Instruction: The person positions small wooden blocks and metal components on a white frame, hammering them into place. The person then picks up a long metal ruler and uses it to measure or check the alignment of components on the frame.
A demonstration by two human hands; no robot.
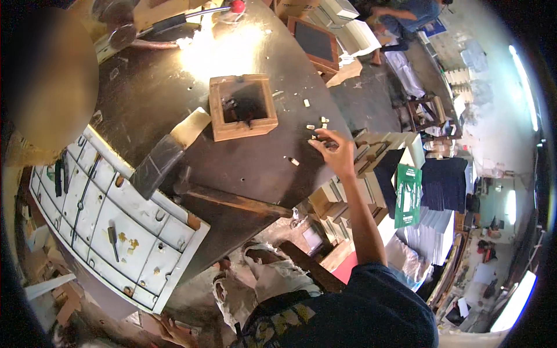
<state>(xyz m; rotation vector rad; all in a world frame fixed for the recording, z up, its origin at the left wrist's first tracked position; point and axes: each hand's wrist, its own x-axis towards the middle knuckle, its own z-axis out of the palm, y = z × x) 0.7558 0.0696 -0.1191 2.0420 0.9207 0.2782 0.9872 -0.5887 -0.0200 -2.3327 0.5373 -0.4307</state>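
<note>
My right hand (335,152) reaches over the right edge of the dark worktable (232,174), thumb and forefinger pinched together. What sits between the fingertips is too small to make out. Close by lie several small cream-coloured pieces (307,103), and another small piece (295,162) is to the left below the hand. A square wooden frame box (243,129) with a dark, sooty inside stands farther left on the table. At the lower edge, my left hand (174,332) shows in part, low beside the white panel, its fingers stretched out; the rest of it is cut off.
A white gridded panel (133,232) with a dark-handled tool (112,238) lies at left. Near it are a hammer (232,198) and a dark block (156,165). Stacked boards (444,185) and a green box (408,196) stand right. Another person (406,17) is at top right.
</note>
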